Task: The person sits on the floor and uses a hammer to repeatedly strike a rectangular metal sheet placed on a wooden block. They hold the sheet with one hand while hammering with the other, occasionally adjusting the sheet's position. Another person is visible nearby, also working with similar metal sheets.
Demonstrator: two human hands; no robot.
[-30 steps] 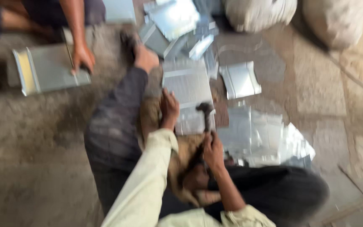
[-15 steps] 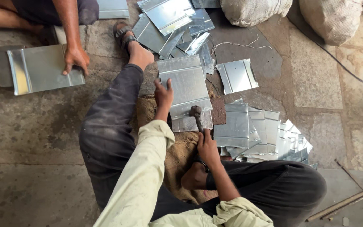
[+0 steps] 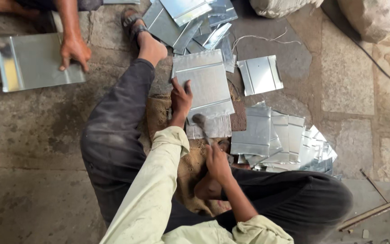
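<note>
So the person is sitting on the stone floor (image 3: 32,149) with legs spread, a piece of burlap sacking (image 3: 159,115) laid between them. The left hand (image 3: 180,98) is pressed flat, fingers spread, on the left edge of a shiny sheet-metal panel (image 3: 206,83) with folded edges, pinning it down on the sacking. The right hand (image 3: 216,161) is wrapped tight around the handle of a hammer (image 3: 200,121), whose head sits right at the near edge of that panel, just beside the left wrist. Can't tell if the head is actually touching the metal or just above it.

To the right of the hammer there's a fanned-out stack of finished panels (image 3: 278,142) lying on the floor, and one loose panel (image 3: 260,74) lies by itself a bit further up. More metal sheets are heaped in a pile (image 3: 190,20) near the person's sandalled foot (image 3: 143,36).

Off to the left, another person's hand (image 3: 74,50) rests fingers-down on a separate metal sheet (image 3: 37,63). Two pale sacks (image 3: 371,16) sit at the top right, and some thin rods (image 3: 375,210) lie at the lower right.
</note>
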